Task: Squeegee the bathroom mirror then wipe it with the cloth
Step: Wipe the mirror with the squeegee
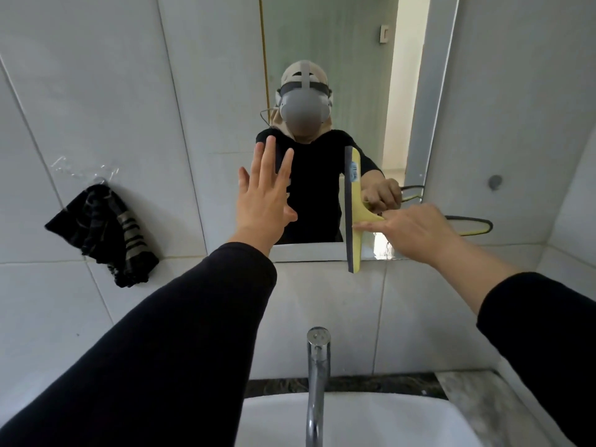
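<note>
The left hand [263,196] is raised flat against the mirror [325,75], fingers spread and holding nothing. The right hand [416,230] grips the yellow squeegee [353,208] by its handle, blade upright against the glass near the mirror's bottom edge. A dark striped cloth [103,233] hangs from a wall hook at left. A chrome faucet [317,375] rises over the sink [354,417] below.

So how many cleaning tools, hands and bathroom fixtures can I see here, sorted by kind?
Cleaning tools: 2, the yellow squeegee and the dark striped cloth hanging on the wall.
Hands: 2, the left hand and the right hand.
Fixtures: 3, the mirror, the faucet and the sink.
Total: 7
</note>
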